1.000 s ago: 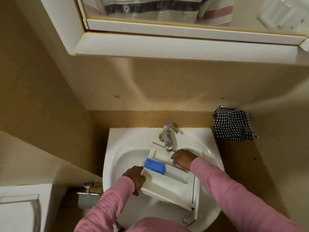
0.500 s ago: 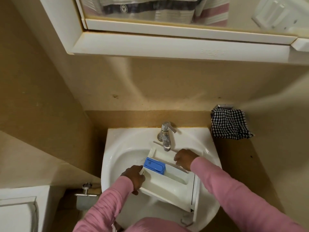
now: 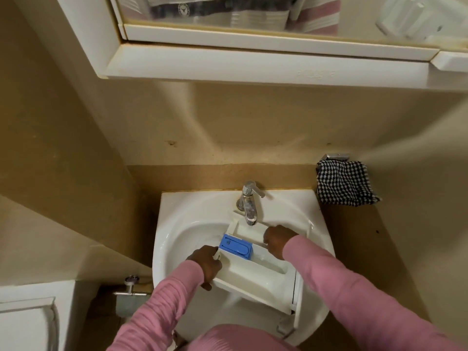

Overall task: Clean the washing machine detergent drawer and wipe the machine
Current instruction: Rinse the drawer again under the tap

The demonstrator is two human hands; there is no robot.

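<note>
A white detergent drawer (image 3: 255,279) with a blue insert (image 3: 236,245) lies tilted across the white sink (image 3: 187,224), its far end under the chrome tap (image 3: 249,201). My left hand (image 3: 206,263) grips the drawer's left side wall, thumb over the rim. My right hand (image 3: 277,240) reaches into the far right compartment, fingers curled down inside it; what they touch is hidden. Both arms wear pink sleeves.
A black-and-white checked cloth (image 3: 344,183) hangs on a wall hook right of the sink. A white mirror cabinet (image 3: 253,64) juts out overhead. A toilet tank (image 3: 27,317) and a paper holder (image 3: 130,291) stand at the lower left.
My right hand has shifted slightly inside the drawer's far compartment. My left hand keeps its hold on the drawer's side. The view has drifted a little.
</note>
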